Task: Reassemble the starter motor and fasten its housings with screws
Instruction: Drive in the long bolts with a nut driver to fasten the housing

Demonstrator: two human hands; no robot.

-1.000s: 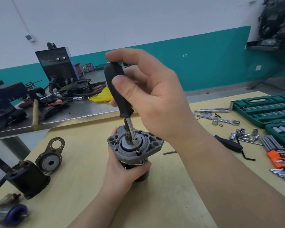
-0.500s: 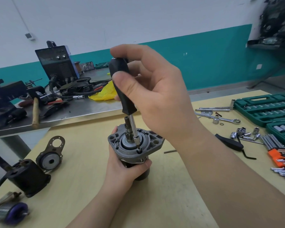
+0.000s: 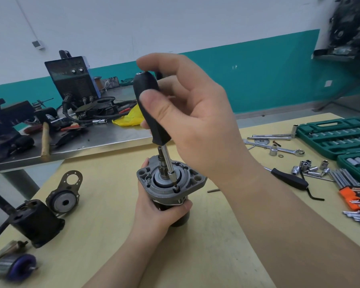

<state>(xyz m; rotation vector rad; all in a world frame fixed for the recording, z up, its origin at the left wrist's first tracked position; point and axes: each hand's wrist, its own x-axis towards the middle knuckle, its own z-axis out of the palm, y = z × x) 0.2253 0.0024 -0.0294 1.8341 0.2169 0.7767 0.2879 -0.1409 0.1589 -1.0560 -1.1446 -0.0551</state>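
Note:
The starter motor [image 3: 166, 188] stands upright on the wooden table, its grey end housing on top with the shaft sticking up through the middle. My left hand [image 3: 154, 206] grips the dark body just under the housing. My right hand [image 3: 187, 121] holds the black handle of a screwdriver [image 3: 152, 113] between thumb and fingers. The chrome shank slants down and its bit sits in a screw hole at the front of the housing [image 3: 176, 189]. The screw itself is hidden under the bit.
A second black motor casing [image 3: 36, 222] and an end plate [image 3: 66, 196] lie at left, an armature [image 3: 15, 267] at the lower left. Sockets [image 3: 308, 167], hex keys [image 3: 353, 190], a spare screwdriver [image 3: 289, 178] and green socket cases [image 3: 337, 136] fill the right. A cluttered metal bench [image 3: 92, 138] stands behind.
My right hand has shifted its fingers round the screwdriver handle, which has leaned slightly. The bit stays in the same hole and my left hand keeps its hold.

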